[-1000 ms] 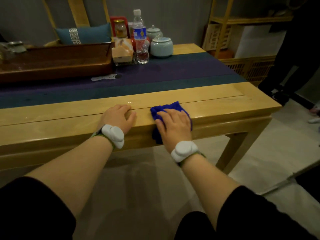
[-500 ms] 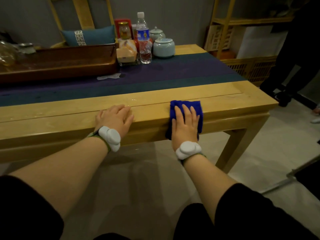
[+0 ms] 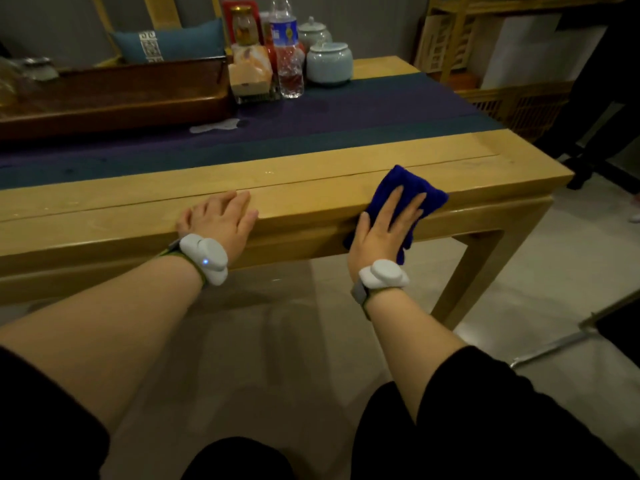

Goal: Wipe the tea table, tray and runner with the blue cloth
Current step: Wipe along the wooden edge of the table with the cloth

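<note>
The blue cloth [image 3: 412,188] lies over the front edge of the yellow wooden tea table [image 3: 311,174], right of centre, part of it hanging down the front. My right hand [image 3: 388,226] presses flat on it with straight fingers. My left hand [image 3: 221,216] rests flat on the table's front edge, fingers relaxed, holding nothing. A dark purple and green runner [image 3: 346,123] covers the table's middle. A dark wooden tray [image 3: 114,98] stands on the runner at the back left.
Behind the tray's right end stand a plastic water bottle [image 3: 285,46], a wrapped packet [image 3: 251,71], a jar [image 3: 242,26] and two pale lidded pots [image 3: 329,62]. A white scrap [image 3: 214,125] lies on the runner. A person in dark clothes [image 3: 602,98] stands at the right.
My right hand has slid the blue cloth to the right along the table's front edge. My left hand has stayed on the edge.
</note>
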